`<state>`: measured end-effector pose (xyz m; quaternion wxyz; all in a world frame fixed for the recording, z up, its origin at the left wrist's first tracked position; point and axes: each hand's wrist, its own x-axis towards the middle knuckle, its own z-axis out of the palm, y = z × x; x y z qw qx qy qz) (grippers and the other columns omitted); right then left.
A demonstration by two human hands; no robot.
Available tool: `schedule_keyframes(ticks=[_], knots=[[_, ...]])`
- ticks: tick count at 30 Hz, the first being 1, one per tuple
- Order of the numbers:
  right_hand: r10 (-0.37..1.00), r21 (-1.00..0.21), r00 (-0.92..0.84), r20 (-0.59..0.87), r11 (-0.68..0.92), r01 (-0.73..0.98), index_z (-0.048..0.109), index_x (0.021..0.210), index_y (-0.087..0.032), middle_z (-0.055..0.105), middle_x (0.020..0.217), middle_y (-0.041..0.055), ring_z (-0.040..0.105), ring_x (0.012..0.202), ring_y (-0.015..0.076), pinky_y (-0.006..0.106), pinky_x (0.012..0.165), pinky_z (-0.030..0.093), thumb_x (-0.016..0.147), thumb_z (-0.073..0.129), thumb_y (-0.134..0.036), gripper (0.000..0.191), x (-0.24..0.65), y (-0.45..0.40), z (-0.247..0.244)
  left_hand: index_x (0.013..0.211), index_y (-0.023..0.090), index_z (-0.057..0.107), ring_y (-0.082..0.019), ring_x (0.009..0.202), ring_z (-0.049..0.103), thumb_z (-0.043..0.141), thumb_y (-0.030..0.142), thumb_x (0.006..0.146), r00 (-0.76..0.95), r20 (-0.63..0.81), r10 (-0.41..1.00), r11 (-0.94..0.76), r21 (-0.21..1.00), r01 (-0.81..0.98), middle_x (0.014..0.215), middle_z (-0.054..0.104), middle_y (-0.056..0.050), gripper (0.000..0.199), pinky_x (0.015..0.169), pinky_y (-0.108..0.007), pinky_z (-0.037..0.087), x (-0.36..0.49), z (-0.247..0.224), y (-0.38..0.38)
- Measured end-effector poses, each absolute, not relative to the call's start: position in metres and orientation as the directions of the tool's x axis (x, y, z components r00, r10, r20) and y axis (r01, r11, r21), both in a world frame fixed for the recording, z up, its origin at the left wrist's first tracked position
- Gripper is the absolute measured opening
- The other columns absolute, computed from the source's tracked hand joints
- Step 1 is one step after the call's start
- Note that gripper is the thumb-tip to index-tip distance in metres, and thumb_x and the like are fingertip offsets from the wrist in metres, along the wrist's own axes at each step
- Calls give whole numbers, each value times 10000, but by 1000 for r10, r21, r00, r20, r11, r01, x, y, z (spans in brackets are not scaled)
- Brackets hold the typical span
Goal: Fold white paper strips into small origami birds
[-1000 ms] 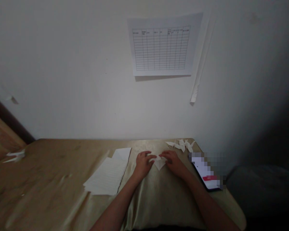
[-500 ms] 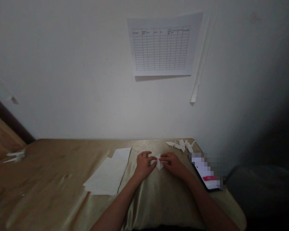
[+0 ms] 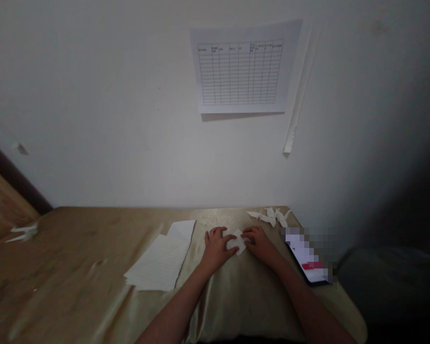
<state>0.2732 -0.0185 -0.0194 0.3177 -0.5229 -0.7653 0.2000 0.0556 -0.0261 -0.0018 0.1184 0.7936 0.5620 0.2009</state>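
Observation:
A small folded white paper [image 3: 238, 242], roughly diamond-shaped, lies on the cloth-covered table [image 3: 236, 296] between my hands. From its left side, my left hand [image 3: 217, 246] touches it with thumb and index finger, the other fingers curled outward. My right hand [image 3: 258, 242] has its fingertips on the paper's right edge. Left of my left hand rests a stack of lined paper sheets [image 3: 159, 263]. Several folded white paper pieces [image 3: 270, 216] sit beyond my right hand, near the table's back edge.
A phone [image 3: 308, 260] with a lit, partly pixelated screen lies at the right edge. White paper scraps [image 3: 24, 232] are at the far left. A printed table sheet [image 3: 241, 71] hangs on the wall behind. Dark fabric [image 3: 390, 282] is at the lower right.
My hands have moved slightly apart and a little to the right. More of the small folded paper shows between them.

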Motion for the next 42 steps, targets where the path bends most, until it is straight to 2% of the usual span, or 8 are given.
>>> schedule_keyframes(ticks=[9,18,27,34,42], knots=[[934,-634,-256,249,356,687,815,1145,-195,745,1263,105,590,1281,271,458,1186,439,840,667,-101,353,272,-20,-14,1330,457,743,-384,1459,435,819,426,883,323,164,932,-362,361,859,1542,551,-97,454,1235,-712,223,57,0,-29],[941,-605,-229,248,335,722,813,1145,-205,741,1278,106,596,1293,274,456,1184,441,822,712,-131,347,274,-20,-13,1306,444,759,-400,1475,420,782,439,907,323,185,928,-366,306,879,1585,522,-96,400,1230,-745,224,61,4,-31],[949,-596,-211,235,313,740,813,1144,-207,724,1293,115,592,1303,279,462,1191,436,828,726,-142,334,273,-20,-15,1424,488,666,-456,1566,318,768,555,875,350,124,928,-371,243,896,1706,406,-94,563,1222,-811,140,61,4,-21],[942,-592,-206,265,328,736,808,1153,-217,721,1274,103,597,1284,283,452,1179,439,825,720,-122,353,274,-20,-21,1499,493,589,-486,1609,245,774,630,810,364,47,930,-364,254,896,1753,334,-103,726,1217,-829,81,61,6,-9],[942,-481,-197,271,310,820,758,1309,-265,681,1297,105,565,1306,285,457,1172,434,857,676,-147,474,264,-25,-19,1519,508,558,-488,1620,219,770,650,802,362,38,931,-359,267,894,1770,303,-85,760,1221,-824,58,59,1,-6]])
